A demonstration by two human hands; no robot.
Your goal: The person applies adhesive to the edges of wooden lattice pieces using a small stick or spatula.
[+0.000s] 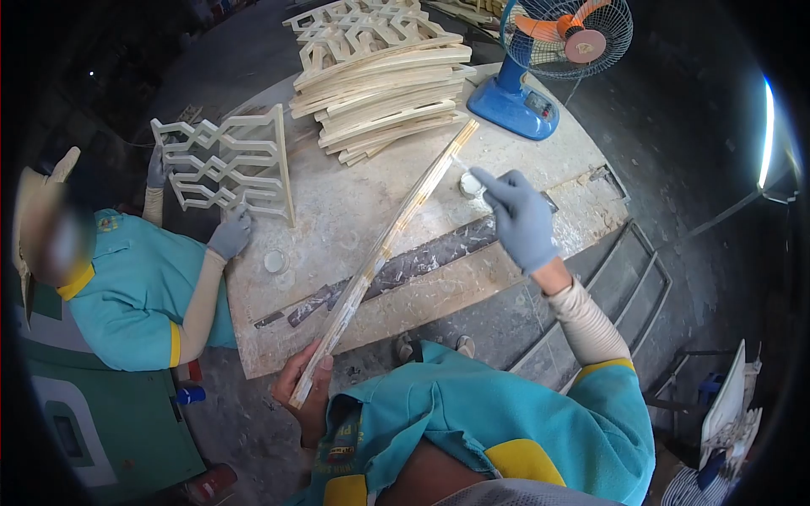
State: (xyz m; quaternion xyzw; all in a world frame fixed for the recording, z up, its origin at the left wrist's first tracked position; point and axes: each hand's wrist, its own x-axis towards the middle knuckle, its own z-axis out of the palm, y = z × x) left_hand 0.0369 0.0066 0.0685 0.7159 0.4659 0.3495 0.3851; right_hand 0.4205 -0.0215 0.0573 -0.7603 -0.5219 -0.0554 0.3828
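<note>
My bare left hand (307,379) is closed around the near end of a long, pale wooden piece (384,244). This piece is seen edge-on, slants up and away over the table, and has white and yellowish patches along its edge. In a grey glove, my right hand (519,218) is closed, with the index finger reaching toward the wood's far end. A thin whitish thing seems to extend from its fingertips to the wood, too faint to name. Just beside those fingertips stands a small round tub (471,185) with white contents.
A stack of wooden lattice panels (380,93) sits on the worn table (337,194) near a blue fan (515,105). At left, a co-worker (148,278) with gloved hands holds a lattice panel (224,164). A white lid-like disc (274,261) and a dark strip (422,260) lie on the tabletop.
</note>
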